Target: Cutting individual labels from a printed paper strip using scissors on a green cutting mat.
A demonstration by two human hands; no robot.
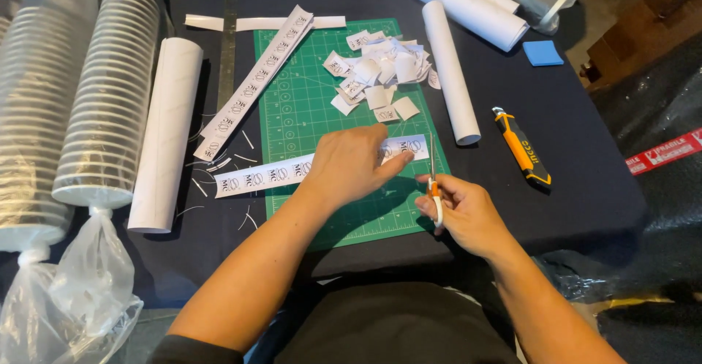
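Observation:
My left hand (353, 163) presses down on a long white paper strip (263, 175) printed with round marks, lying across the green cutting mat (292, 108). My right hand (464, 214) grips a pair of scissors (433, 181) with orange and white handles, blades pointing away at the strip's right end (413, 147). A pile of small cut paper squares (376, 71) sits at the mat's far right part. A second printed strip (256, 82) lies diagonally over the mat's left edge.
Two stacks of white lids in plastic bags (110, 86) lie at the left beside a white paper roll (168, 130). A metal ruler (227, 49), another roll (450, 71), an orange utility knife (521, 148) and a blue sponge (542, 52) rest on the dark table.

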